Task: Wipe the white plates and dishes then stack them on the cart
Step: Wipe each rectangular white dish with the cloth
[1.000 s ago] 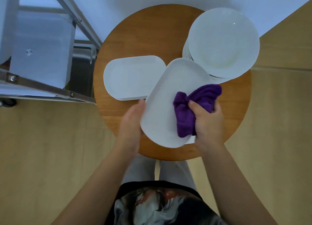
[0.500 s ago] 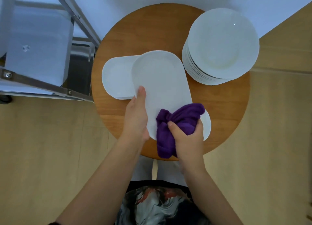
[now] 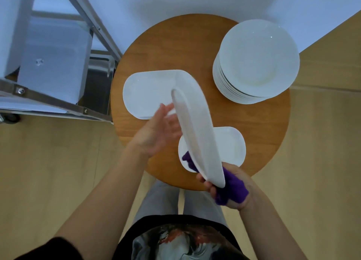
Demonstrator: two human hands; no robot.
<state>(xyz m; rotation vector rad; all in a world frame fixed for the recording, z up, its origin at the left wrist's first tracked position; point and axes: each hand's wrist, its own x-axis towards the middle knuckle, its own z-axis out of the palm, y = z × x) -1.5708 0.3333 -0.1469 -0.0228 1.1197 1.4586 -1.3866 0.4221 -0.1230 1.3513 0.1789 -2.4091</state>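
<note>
We judge that we are in the wiping step, turning a white oval ceramic dish up on edge above the round wooden worktop, likely to reach its other face. Our right hand is closed round a bunched purple cloth and pinches the near end of the tilted dish together with it, so that hand carries the dish. Our left hand is open with fingers spread and nearly straight, at the dish's left face; the blur keeps us from telling whether the fingers touch it or sit just beside it. Under the tilted dish, near the worktop's front edge, lies a second white oblong dish, and a third flat white oblong dish lies on the worktop's left side. A stack of round white plates stands at the worktop's far right. The metal-framed cart stands just left of the worktop. Next, we think, the left hand should steady the dish while the cloth works over the exposed face, before anything goes onto the cart.
</note>
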